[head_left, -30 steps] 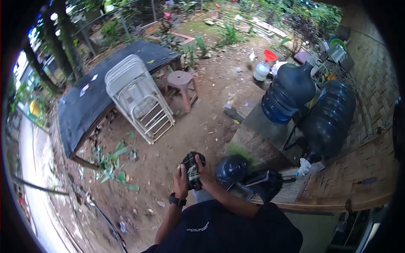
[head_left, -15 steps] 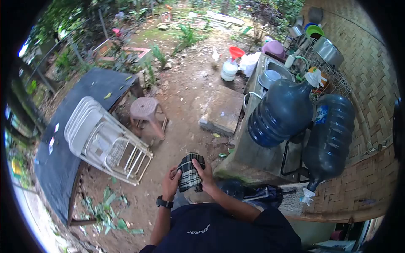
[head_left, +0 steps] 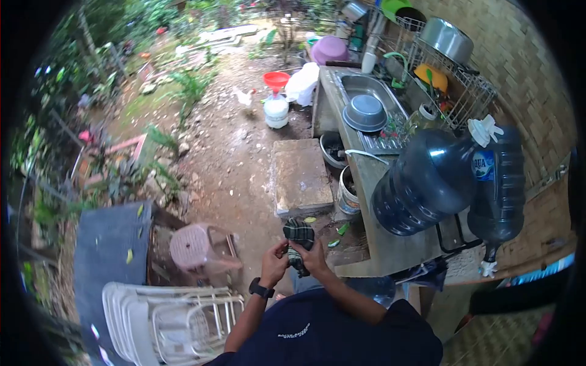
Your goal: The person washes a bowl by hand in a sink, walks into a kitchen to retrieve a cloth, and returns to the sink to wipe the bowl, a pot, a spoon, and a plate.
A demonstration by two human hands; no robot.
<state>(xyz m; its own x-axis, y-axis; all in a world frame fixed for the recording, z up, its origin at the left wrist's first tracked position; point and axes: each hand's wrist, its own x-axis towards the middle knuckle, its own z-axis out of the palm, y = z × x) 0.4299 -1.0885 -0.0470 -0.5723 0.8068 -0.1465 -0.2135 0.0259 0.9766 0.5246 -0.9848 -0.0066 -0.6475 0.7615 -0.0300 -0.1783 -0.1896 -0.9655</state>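
A dark green, black and white plaid cloth (head_left: 299, 232) is bunched up in front of my body. My right hand (head_left: 314, 258) grips it from the right, thumb across its middle, and part of the cloth hangs below the thumb. My left hand (head_left: 275, 265), below a black wristwatch (head_left: 261, 288), is closed with its fingertips pinched at the cloth's left edge. What exactly those left fingertips hold is partly hidden.
At left stand a pink stool (head_left: 190, 247), folded white chairs (head_left: 131, 323) and a dark-topped table (head_left: 110, 244). A concrete slab (head_left: 302, 177) lies ahead. To the right, a counter (head_left: 360, 189) bears a sink, a metal basin (head_left: 364, 113) and large water bottles (head_left: 421, 183).
The view has turned toward the right, bringing the sink further in. The cloth, spread flat between both hands before, is now narrower and bunched, held mainly in my right hand.
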